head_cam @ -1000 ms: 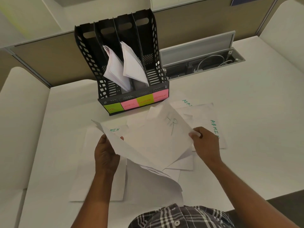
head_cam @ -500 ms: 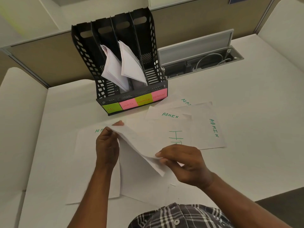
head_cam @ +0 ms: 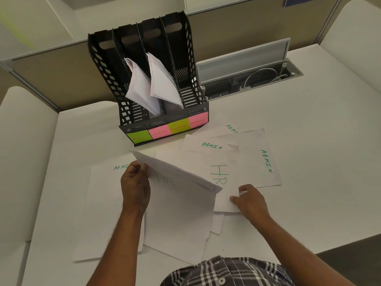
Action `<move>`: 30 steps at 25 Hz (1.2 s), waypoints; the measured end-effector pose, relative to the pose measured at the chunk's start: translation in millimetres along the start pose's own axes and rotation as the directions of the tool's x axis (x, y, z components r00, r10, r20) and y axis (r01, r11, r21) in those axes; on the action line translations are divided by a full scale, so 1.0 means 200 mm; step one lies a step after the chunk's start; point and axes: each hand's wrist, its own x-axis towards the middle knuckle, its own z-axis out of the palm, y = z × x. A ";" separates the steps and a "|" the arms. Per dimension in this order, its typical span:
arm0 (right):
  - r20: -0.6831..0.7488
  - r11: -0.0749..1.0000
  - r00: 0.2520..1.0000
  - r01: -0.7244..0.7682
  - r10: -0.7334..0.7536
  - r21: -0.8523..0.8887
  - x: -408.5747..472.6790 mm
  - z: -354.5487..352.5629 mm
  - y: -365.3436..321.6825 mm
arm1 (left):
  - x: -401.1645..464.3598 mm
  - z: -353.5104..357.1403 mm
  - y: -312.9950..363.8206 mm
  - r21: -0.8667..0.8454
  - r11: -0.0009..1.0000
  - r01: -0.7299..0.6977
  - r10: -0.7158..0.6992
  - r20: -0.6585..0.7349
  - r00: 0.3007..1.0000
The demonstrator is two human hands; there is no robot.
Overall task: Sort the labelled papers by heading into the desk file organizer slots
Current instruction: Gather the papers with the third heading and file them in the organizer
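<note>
The left hand (head_cam: 135,187), left of the frame's centre, grips the upper corner of a small sheaf of papers (head_cam: 177,195), fingers curled round the edge; the top sheet shows a faint "HR" through it and the sheaf hangs down toward the lower centre. The right hand (head_cam: 250,202), to the right of centre, pinches the lower edge of a flat HR sheet (head_cam: 221,176) with green lettering, thumb on top and fingertips at its margin.

Around them lie loose sheets headed "ADMIN": one ADMIN sheet (head_cam: 103,203) under the left wrist, others fanned out in the ADMIN pile (head_cam: 257,159) at centre right, overlapping one another on the white desk (head_cam: 309,182).

Above, in the upper centre, stands the black file organizer (head_cam: 148,79) with four slots. Sticky labels (head_cam: 167,129) along its front read HR, a word too faint to read, FINANCE and ADMIN. The two middle slots hold filed papers (head_cam: 152,85) leaning forward; the outer two show none.

An open cable tray (head_cam: 247,73) sits at upper right.
</note>
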 end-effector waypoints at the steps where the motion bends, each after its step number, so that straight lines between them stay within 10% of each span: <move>1: -0.047 0.999 0.998 0.038 -0.037 0.021 -0.01 0.00 -0.02 | 0.00 0.01 0.00 -0.011 1.000 -0.001 0.001 -0.003 1.000; 3: -0.219 0.971 0.948 0.237 -0.229 0.011 -0.06 -0.05 -0.07 | 0.00 0.02 0.02 -0.019 1.000 -0.009 0.009 -0.006 1.000; 7: -0.484 0.689 0.602 0.725 -0.635 0.000 -0.17 -0.23 -0.28 | -0.01 0.09 0.04 0.154 0.987 -0.051 0.047 0.032 0.998; 14: -0.228 0.359 0.374 0.927 -0.899 0.103 -0.26 -0.56 -0.63 | -0.06 0.38 0.24 0.277 0.918 -0.285 0.247 0.164 0.955; 19: -0.215 0.336 0.465 0.827 -0.859 0.450 -0.19 -0.65 -0.74 | -0.05 0.47 0.38 0.367 0.841 -0.398 0.396 0.085 0.914; 23: 0.021 0.249 0.583 0.315 -0.812 0.916 -0.12 -0.53 -0.67 | -0.01 0.48 0.44 0.413 0.837 -0.358 0.433 -0.100 0.896; 27: -0.041 0.527 0.642 0.662 -0.765 0.533 -0.09 -0.32 -0.58 | -0.02 0.48 0.46 0.453 0.838 -0.304 0.424 -0.192 0.885; 30: -0.158 0.568 0.755 0.597 -0.636 0.566 -0.09 -0.25 -0.60 | -0.05 0.44 0.50 0.335 0.881 -0.334 0.364 -0.030 0.931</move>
